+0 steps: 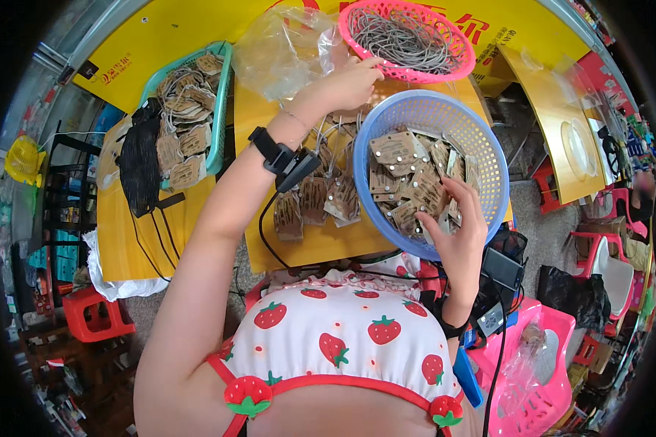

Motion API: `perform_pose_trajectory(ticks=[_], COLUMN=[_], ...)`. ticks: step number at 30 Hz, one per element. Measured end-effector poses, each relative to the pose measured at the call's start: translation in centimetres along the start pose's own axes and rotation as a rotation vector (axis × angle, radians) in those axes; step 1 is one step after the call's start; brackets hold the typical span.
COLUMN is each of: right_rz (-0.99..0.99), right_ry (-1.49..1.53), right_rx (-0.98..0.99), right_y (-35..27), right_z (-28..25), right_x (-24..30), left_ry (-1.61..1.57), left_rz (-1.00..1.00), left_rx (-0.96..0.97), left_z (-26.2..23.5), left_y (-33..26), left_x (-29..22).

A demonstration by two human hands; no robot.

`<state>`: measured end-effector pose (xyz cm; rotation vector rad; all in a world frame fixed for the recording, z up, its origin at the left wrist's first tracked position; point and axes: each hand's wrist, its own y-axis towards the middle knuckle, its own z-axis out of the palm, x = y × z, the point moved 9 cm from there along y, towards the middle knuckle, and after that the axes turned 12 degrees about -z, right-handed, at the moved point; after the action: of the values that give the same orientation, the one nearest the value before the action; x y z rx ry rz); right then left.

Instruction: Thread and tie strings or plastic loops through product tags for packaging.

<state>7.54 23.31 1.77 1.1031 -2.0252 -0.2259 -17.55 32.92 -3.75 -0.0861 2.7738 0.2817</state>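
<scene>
Your right hand point(463, 233) pinches one brown paper tag point(434, 218) inside the blue basket point(481, 146); lift it slowly so no neighbours follow. Your left hand point(346, 84), fingers loosely bent, touches the grey strings point(404, 40) at the pink basket point(357, 33). I count three baskets; the tags are too many to count.

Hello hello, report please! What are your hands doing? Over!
Left hand reaching at pink plastic basket of grey strings. Right hand picking among brown cardboard tags in blue plastic basket. Nothing blocking.
</scene>
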Motion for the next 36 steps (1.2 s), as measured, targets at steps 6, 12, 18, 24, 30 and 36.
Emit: perform_pose_trajectory(ticks=[6, 12, 18, 24, 30, 36], right_rz=[0.004, 0.012, 0.029, -0.039, -0.038, -0.268], right_ry=[-0.006, -0.028, 0.031, 0.097, 0.225, 0.581], right_rx=[0.013, -0.047, -0.125, -0.142, -0.261, -0.145], right_y=[-1.2, -1.3, -2.3, -3.1, -4.7, -5.4], right_z=[-0.5, -1.0, -2.7, -2.5, -4.2, -1.3], right_x=[-0.9, -0.2, -1.5, -0.6, 2.0, 8.4], left_ry=[0.154, 0.105, -0.173, -0.833, -1.151, -1.009], left_rz=[0.022, 0.067, 0.205, 0.105, 0.282, 0.258], left_rx=[-0.069, -0.098, -0.380, -0.470, -0.450, -0.430], left_z=[0.7, -1.8, -13.4, -20.0, -18.7, -14.2], left_y=[0.6, 0.0, -2.9, -12.9, -19.7, -25.2], left_x=[0.3, -0.6, -6.9, -9.0, -15.8, -17.6])
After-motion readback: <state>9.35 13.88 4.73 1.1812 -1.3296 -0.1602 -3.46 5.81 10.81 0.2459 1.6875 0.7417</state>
